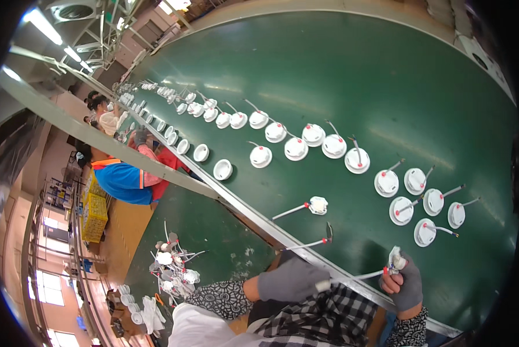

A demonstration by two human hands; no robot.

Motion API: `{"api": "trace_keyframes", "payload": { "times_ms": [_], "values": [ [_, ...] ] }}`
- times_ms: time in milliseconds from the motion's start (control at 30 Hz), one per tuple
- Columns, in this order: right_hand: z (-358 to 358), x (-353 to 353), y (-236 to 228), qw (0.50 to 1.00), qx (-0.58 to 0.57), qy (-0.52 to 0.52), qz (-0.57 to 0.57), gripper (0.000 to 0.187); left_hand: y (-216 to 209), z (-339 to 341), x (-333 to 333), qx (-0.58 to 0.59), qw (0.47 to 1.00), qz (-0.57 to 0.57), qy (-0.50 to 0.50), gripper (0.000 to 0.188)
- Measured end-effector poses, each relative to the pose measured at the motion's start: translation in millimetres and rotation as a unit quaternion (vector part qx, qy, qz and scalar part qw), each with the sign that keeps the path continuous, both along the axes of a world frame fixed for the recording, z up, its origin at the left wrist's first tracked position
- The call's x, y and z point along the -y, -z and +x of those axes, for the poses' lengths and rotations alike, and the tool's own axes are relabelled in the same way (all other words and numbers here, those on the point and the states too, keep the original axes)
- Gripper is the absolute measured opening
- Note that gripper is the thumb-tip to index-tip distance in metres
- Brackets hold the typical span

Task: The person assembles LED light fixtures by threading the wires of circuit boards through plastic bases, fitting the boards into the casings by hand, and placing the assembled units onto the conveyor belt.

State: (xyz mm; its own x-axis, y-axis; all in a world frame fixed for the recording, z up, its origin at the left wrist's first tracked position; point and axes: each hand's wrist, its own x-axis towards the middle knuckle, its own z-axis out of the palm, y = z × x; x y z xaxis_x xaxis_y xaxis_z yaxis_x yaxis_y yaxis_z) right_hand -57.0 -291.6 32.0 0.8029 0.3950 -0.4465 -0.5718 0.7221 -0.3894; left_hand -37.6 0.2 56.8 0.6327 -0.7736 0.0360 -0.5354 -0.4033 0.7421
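My right hand (pixel 405 283), in a grey fingerless glove, pinches a small white lamp part (pixel 396 259) with a red fitting. From that part a white cable (pixel 361 276) runs left to my left hand (pixel 291 280). The left hand, gloved in grey too, is closed at the cable's end; its fingers are partly hidden, and a short white piece shows at its tip. Just beyond lie a loose lamp part with a red-collared cable (pixel 308 244) and a white lamp part (pixel 318 205) with its own cable. To the right sit several round white lamp units (pixel 401 210) with cables.
A green worktable (pixel 352 69) with a metal edge (pixel 259 222) carries a long row of lamp units and white cups (pixel 222 169). On a lower green surface at left lies a pile of lamp parts (pixel 175 263). A person in a blue vest (pixel 120 180) works along the table.
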Motion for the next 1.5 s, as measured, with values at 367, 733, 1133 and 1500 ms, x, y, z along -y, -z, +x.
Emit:
{"api": "trace_keyframes", "payload": {
  "times_ms": [367, 733, 1133, 1500],
  "values": [
    [-16, -13, 6, 0.921, -0.033, 0.328, -0.208, 0.019, 27, 162, -193, 0.136, 0.866, 0.124, -0.465, 0.041],
    [-35, -73, -8, 0.94, 0.066, 0.265, -0.203, 0.021, 34, 152, -204, 0.094, 0.888, 0.272, -0.36, 0.061],
    [-57, -125, 6, 0.486, 0.539, 0.278, -0.629, 0.025, 101, -58, 49, -0.578, 0.612, -0.443, -0.306, 0.046],
    [-93, -95, -34, 0.906, 0.106, 0.296, -0.284, 0.028, 36, -96, 45, -0.397, 0.839, -0.372, 0.016, 0.07]
  ]
}}
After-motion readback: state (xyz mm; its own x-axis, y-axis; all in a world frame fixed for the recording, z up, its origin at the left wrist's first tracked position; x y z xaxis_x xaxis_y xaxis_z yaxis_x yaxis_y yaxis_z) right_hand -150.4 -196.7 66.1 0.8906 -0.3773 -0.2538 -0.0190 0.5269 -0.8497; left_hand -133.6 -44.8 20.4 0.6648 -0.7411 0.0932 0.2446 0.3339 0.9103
